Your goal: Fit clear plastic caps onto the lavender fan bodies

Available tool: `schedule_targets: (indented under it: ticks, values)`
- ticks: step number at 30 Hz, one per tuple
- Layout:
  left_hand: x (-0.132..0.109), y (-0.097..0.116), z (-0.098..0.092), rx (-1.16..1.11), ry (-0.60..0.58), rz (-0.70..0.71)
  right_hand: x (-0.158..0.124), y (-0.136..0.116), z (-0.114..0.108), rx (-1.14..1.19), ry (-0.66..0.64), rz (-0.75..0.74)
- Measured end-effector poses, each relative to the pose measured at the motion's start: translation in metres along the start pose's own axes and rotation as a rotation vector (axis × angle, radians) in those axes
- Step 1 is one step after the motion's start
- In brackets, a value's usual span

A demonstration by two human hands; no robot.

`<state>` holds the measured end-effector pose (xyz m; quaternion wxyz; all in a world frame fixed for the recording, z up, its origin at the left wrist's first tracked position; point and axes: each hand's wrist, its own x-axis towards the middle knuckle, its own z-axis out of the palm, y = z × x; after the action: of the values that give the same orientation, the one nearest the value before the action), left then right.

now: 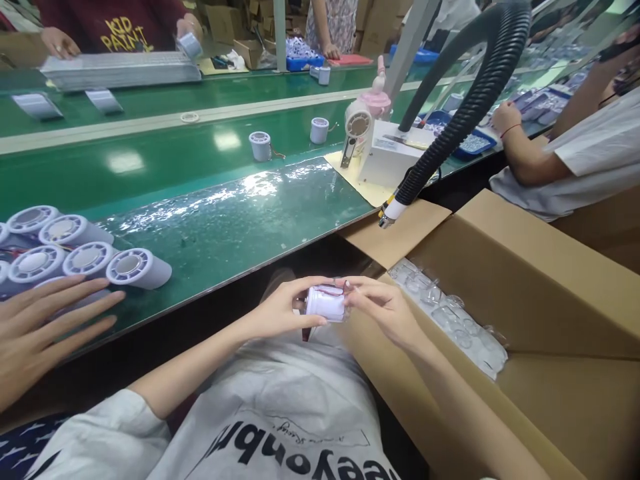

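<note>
A pale lavender cylindrical housing, with clear plastic around it, lies sideways above my lap. My left hand is closed around its left end, thumb below and fingers above. At its right end my right hand pinches thin dark red wires, its fingertips touching the housing. Similar housings with slotted round ends are grouped on the green bench at the left. Another person's hand reaches over that group with fingers spread.
An open carton at my right contains clear plastic shells. Above it hangs a black flexible hose from a white box. Two housings with wires stand on the green belt. Co-workers sit opposite and at the right.
</note>
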<state>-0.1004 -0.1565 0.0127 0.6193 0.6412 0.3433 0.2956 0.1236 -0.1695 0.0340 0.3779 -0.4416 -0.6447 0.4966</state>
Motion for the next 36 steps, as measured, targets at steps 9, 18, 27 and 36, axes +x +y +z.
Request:
schedule_targets:
  ticks: [9,18,27,36]
  values:
    - [-0.006,0.006,-0.003,-0.134,-0.076,-0.067,-0.017,0.002,-0.002,-0.205,-0.087,-0.147]
    - [-0.009,0.007,-0.003,-0.026,-0.11,0.115,-0.019,-0.003,-0.004,0.063,-0.165,0.042]
    - [-0.012,0.007,-0.004,0.007,-0.111,0.132,-0.019,-0.003,0.0,0.239,-0.174,0.221]
    - [-0.015,0.006,-0.004,0.024,-0.115,0.147,-0.017,0.006,0.008,0.438,-0.136,0.401]
